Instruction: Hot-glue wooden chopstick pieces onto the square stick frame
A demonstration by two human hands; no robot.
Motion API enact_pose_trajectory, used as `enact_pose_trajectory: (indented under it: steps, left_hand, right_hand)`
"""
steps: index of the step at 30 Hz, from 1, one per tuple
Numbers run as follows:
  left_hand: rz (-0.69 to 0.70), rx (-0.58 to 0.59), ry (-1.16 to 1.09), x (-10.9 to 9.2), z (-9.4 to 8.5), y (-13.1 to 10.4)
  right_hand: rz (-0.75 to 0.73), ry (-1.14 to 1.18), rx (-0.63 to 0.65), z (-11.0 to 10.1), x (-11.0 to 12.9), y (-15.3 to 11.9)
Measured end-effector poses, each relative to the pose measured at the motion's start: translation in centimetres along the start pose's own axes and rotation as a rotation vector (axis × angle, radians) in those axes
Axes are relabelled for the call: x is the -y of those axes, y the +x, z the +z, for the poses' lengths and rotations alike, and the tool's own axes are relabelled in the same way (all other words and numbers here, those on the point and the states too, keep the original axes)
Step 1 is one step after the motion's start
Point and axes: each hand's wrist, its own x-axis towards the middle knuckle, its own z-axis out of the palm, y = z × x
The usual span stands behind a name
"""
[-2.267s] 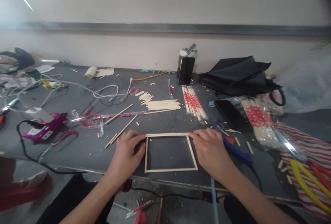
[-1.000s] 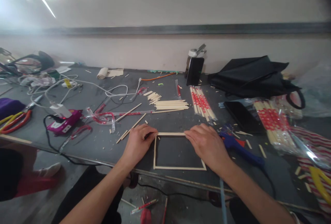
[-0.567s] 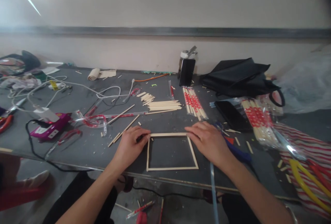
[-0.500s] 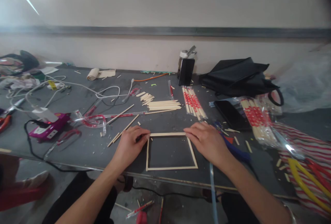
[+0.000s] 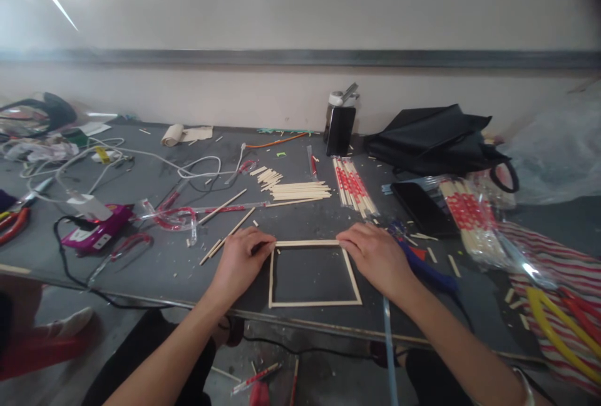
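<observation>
A rectangular frame of thin wooden sticks (image 5: 315, 303) lies on the dark table near its front edge. My left hand (image 5: 241, 261) pinches the frame's far left corner between thumb and fingers. At the far right corner, my right hand (image 5: 373, 259) is closed on the stick end in the same way. The far side looks like a double layer of stick (image 5: 307, 243). Beyond the frame lie a row of loose wooden sticks (image 5: 300, 191) and a small pile of shorter pieces (image 5: 267, 177).
Wrapped chopsticks (image 5: 354, 184) and a black phone (image 5: 422, 209) lie at the right, with a blue-handled tool (image 5: 429, 268) beside my right forearm. Another phone (image 5: 340, 131) leans on a bottle. A purple power strip (image 5: 98, 231), white cables and yellow-handled scissors (image 5: 554, 324) flank the area.
The whole view has shifted slightly, with things appearing a little further right. Both hands keep their hold on the frame's far corners, and the frame looks unchanged.
</observation>
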Motion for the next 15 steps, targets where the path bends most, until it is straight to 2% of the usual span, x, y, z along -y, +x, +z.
enact_pose_trajectory:
  steps: [9,15]
  left_hand:
    - [0.012,0.008,0.024,0.2,0.1,-0.1]
    - [-0.01,0.014,0.023,0.2,-0.3,-0.2]
  right_hand:
    - [-0.014,0.027,-0.033,0.2,-0.1,-0.2]
    - [-0.002,0.049,-0.114,-0.4,-0.2,-1.4]
